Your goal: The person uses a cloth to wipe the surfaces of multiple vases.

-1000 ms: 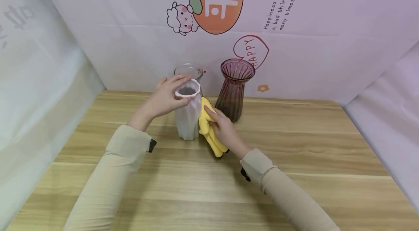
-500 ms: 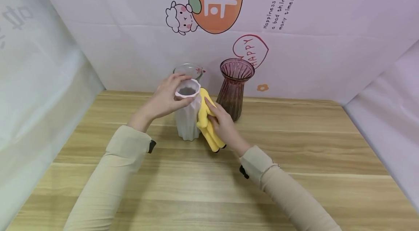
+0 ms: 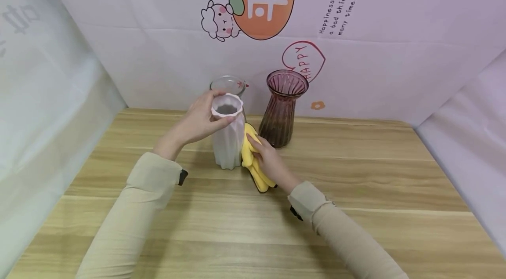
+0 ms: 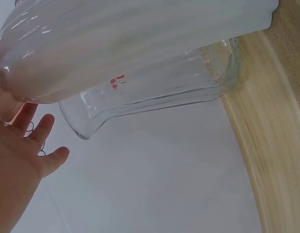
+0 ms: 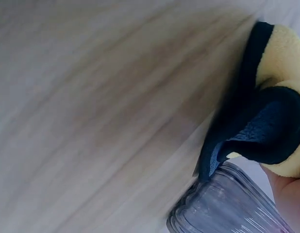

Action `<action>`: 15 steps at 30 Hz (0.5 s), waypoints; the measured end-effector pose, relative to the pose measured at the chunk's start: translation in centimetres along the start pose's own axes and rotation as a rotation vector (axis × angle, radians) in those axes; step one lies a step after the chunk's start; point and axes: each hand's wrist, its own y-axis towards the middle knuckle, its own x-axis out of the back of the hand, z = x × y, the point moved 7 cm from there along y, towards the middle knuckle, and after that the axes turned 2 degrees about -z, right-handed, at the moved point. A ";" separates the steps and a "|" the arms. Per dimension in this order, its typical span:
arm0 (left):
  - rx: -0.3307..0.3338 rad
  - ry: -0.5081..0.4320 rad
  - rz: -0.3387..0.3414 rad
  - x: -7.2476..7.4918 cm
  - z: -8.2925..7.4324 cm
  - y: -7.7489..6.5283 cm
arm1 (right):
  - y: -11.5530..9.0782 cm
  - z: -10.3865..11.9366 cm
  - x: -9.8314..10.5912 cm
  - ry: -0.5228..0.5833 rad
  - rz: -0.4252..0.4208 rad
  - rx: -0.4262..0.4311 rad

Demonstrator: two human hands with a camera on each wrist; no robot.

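Observation:
A white fluted vase (image 3: pixel 228 147) with a scalloped rim stands upright on the table in the head view. My left hand (image 3: pixel 196 117) grips it near the rim, thumb in front and fingers behind. In the left wrist view the vase (image 4: pixel 140 43) fills the top, with some of my left fingers spread below it. My right hand (image 3: pixel 272 159) holds a bunched yellow cloth (image 3: pixel 250 156) against the vase's right side. Seen from the right wrist, the cloth (image 5: pixel 286 58) has a dark edge and a bluish inner face.
Right behind the white vase is a clear glass vase (image 4: pixel 155 94). A purple ribbed glass vase (image 3: pixel 280 114) stands close to the right, just beyond my right hand. A printed white backdrop (image 3: pixel 166 59) rises behind the wooden table (image 3: pixel 237 226).
The right hand slid the cloth up along the white vase's side, then back down to a low position. My left hand keeps its hold on the vase, which stays in place.

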 end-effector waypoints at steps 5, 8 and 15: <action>-0.004 0.003 0.015 0.2 0.0 -0.1 | 0.1 0.2 0.7 0.046 -0.063 0.028; -0.011 0.003 0.019 0.3 0.0 -0.2 | 0.3 0.8 1.6 0.071 -0.117 0.059; -0.067 0.020 0.055 0.4 -0.3 -0.4 | 1.2 2.6 4.1 0.148 -0.218 0.090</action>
